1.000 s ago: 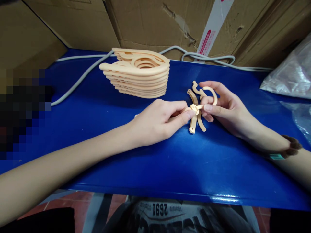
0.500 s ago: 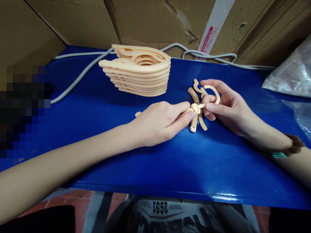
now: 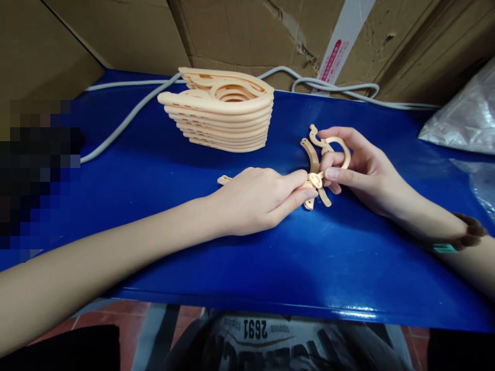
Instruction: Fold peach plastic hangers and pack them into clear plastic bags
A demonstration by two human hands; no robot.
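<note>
My left hand (image 3: 263, 198) pinches a beige plastic arm piece whose far end (image 3: 224, 180) shows left of the hand. At its fingertips is a round joint (image 3: 315, 180). My right hand (image 3: 359, 167) grips a curved beige hook (image 3: 345, 154) that reaches this joint; whether the two are locked together I cannot tell. Behind and under the fingers lie loose curved beige pieces (image 3: 310, 154) on the blue table (image 3: 247, 268). Left of these, a stack of beige folded hangers (image 3: 220, 121) stands near the back.
A white cable (image 3: 131, 118) runs along the back of the table by cardboard boxes (image 3: 240, 36). At the right lies a clear plastic bag (image 3: 464, 111). A pixelated dark area covers the left edge.
My left hand has shifted slightly right and down with its piece and the round joint. The right hand has barely moved and keeps its grip on the hook.
</note>
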